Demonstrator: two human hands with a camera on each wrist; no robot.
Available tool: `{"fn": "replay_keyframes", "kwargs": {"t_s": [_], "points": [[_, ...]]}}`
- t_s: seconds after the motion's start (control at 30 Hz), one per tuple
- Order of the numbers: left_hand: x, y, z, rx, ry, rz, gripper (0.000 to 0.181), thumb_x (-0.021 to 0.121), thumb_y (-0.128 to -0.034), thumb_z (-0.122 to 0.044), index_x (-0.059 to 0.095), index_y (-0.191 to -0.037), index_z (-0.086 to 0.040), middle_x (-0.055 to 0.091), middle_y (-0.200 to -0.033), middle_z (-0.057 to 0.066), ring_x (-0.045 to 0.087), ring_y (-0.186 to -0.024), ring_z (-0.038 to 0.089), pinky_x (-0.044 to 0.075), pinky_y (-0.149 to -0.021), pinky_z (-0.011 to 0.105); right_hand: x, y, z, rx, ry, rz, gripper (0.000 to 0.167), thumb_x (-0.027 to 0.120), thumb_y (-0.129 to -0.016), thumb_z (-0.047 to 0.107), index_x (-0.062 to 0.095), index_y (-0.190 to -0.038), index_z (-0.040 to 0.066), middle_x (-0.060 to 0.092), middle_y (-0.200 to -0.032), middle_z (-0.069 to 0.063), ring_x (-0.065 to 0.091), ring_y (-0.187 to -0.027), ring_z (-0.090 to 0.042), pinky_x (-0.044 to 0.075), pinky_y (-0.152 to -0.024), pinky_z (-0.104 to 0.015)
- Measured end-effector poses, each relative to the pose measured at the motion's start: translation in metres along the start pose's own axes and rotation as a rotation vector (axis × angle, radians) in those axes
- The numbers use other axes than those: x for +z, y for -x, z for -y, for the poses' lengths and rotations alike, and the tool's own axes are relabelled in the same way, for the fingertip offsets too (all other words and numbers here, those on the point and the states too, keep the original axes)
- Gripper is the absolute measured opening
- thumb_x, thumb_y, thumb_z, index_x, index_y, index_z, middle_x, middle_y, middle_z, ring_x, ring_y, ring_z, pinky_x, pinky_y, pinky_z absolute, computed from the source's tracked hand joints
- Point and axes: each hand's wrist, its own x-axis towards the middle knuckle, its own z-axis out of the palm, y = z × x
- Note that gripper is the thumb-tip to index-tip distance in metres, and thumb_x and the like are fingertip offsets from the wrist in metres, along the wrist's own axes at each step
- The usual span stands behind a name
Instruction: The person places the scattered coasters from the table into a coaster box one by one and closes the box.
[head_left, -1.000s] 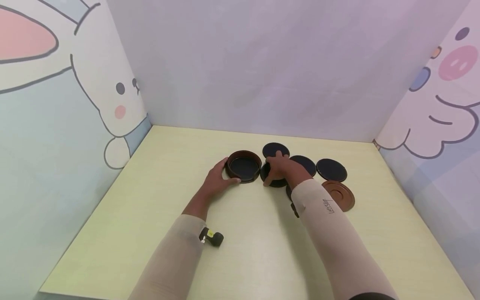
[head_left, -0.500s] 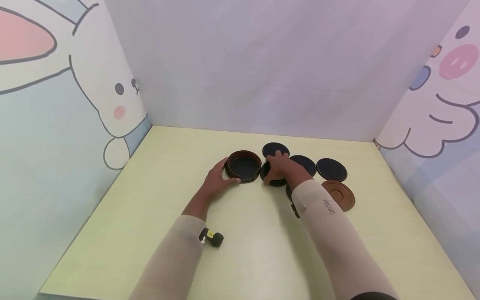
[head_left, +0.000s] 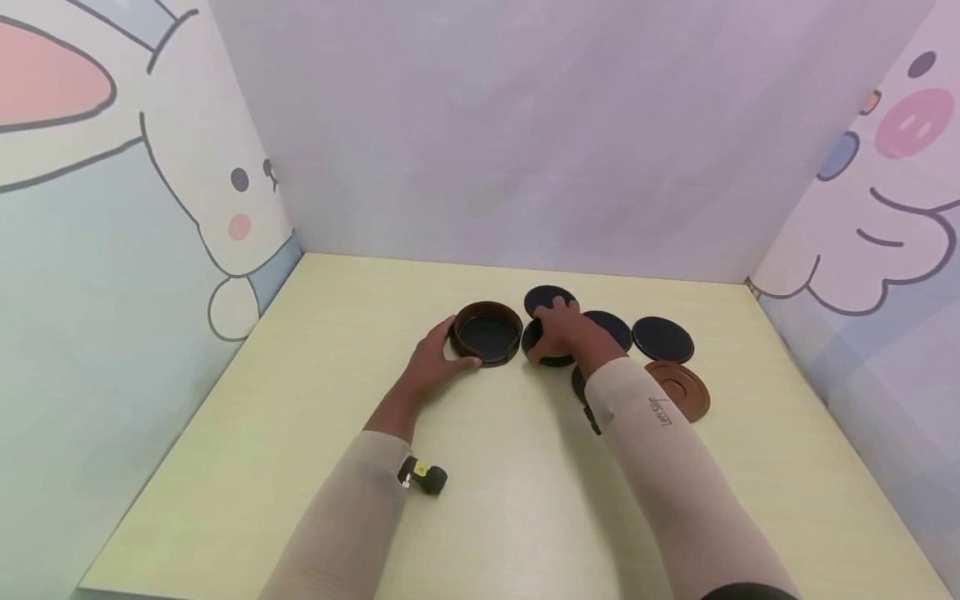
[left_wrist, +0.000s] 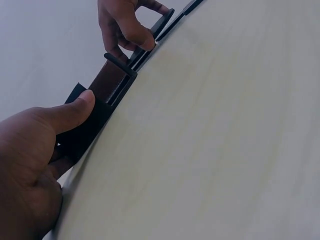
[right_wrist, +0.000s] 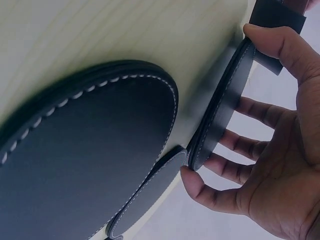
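My left hand [head_left: 431,362] grips the round holder [head_left: 489,335] on the table [head_left: 495,467]; my right hand [head_left: 558,329] pinches a black coaster [right_wrist: 227,100] by its rim, just beside it. Looks like the pick-up step; next move probably calls for a clean lift.

Cartoon-printed side walls [head_left: 112,350] flank a pale yellow table [head_left: 285,383].

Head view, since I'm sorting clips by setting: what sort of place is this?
Probably a staged indoor recording corner: a pale tabletop enclosed by a plain backdrop and side walls printed with cartoon animals.
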Motion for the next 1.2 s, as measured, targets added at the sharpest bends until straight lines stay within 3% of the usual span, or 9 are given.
{"fn": "replay_keyframes", "kwargs": {"t_s": [0.33,0.53,0.93,1.2], "points": [[0.001,0.001,0.001,-0.003,0.001,0.001,0.103,0.088,-0.0939,-0.038,0.029,-0.173,-0.006,0.038,-0.177,0.017,0.030,-0.168,0.039,0.025,-0.139,0.056,0.001,-0.001,0.000,0.019,-0.012,-0.092,0.098,0.077,-0.093,0.055,0.035,-0.171,0.015,0.019,-0.177,-0.028,0.021,-0.162,-0.053,0.047,-0.116,-0.073],[0.000,0.001,-0.001,0.000,0.003,0.001,0.103,0.088,-0.0941,-0.036,0.029,-0.173,-0.006,0.038,-0.177,0.017,0.029,-0.168,0.038,0.025,-0.139,0.056,0.002,-0.002,-0.001,0.021,0.010,-0.196,0.098,0.081,-0.090,0.054,0.038,-0.169,0.015,0.025,-0.172,-0.025,0.026,-0.156,-0.049,0.052,-0.106,-0.077],[0.000,-0.001,-0.002,-0.006,-0.009,0.003,0.102,0.087,-0.0947,-0.038,0.029,-0.173,-0.007,0.037,-0.178,0.016,0.029,-0.168,0.039,0.025,-0.139,0.057,-0.003,-0.006,0.003,0.039,-0.006,-0.463,0.100,0.084,-0.090,0.048,0.032,-0.170,0.016,0.024,-0.169,-0.024,0.025,-0.155,-0.048,0.050,-0.101,-0.079],[0.002,-0.002,0.001,-0.013,-0.001,0.004,0.103,0.087,-0.0943,-0.039,0.029,-0.173,-0.008,0.037,-0.178,0.015,0.029,-0.168,0.037,0.025,-0.139,0.057,-0.005,-0.002,0.012,-0.015,-0.076,-0.515,0.097,0.077,-0.094,0.050,0.031,-0.172,0.016,0.024,-0.172,-0.024,0.025,-0.156,-0.048,0.050,-0.103,-0.077]]}}
